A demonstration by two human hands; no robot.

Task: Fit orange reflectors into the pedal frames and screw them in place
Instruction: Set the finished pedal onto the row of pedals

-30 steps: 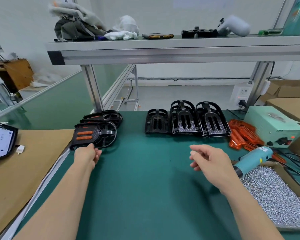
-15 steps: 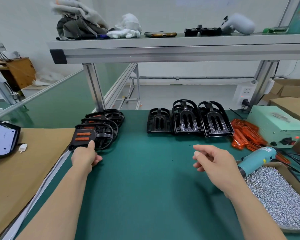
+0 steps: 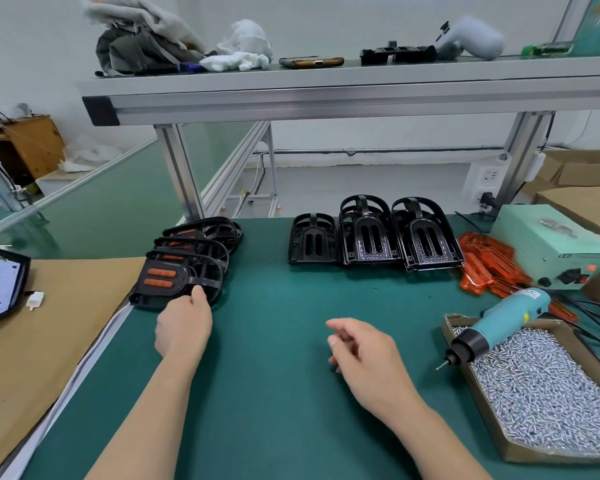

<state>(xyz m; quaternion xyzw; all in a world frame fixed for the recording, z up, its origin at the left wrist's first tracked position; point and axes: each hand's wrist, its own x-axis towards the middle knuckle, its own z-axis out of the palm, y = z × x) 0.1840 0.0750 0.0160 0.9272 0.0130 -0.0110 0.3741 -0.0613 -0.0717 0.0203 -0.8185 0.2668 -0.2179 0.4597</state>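
On the green tabletop [image 3: 274,393], everything for the job is within reach. The cardboard tray [image 3: 551,455] sits near right, heaped with small silver screws [image 3: 541,382]. At the back centre, three empty black pedal frames [image 3: 371,240] stand side by side, touching, slots bare. Far left, the finished pedals [image 3: 174,275] lie in an overlapping stack, orange bars showing through the nearest one. The loose orange reflectors [image 3: 485,268] are piled just right of the empty frames. The teal electric screwdriver [image 3: 499,320] rests with its nose on the tray's corner.

Now the hands. The left hand [image 3: 182,329] has its thumb against the near rim of the closest finished pedal. Its other fingers are tucked out of sight, so I cannot tell whether it pinches or only nudges. The right hand [image 3: 364,355] hovers over bare mat, fingers loosely curled, holding nothing.

The frames look like stiff, light moulded plastic. The outer hoop or side rails offer the surest hold and leave the slots free. The reflectors look thin, glossy and likely brittle, so an edge pinch suits them. The screws probably call for fingertips.
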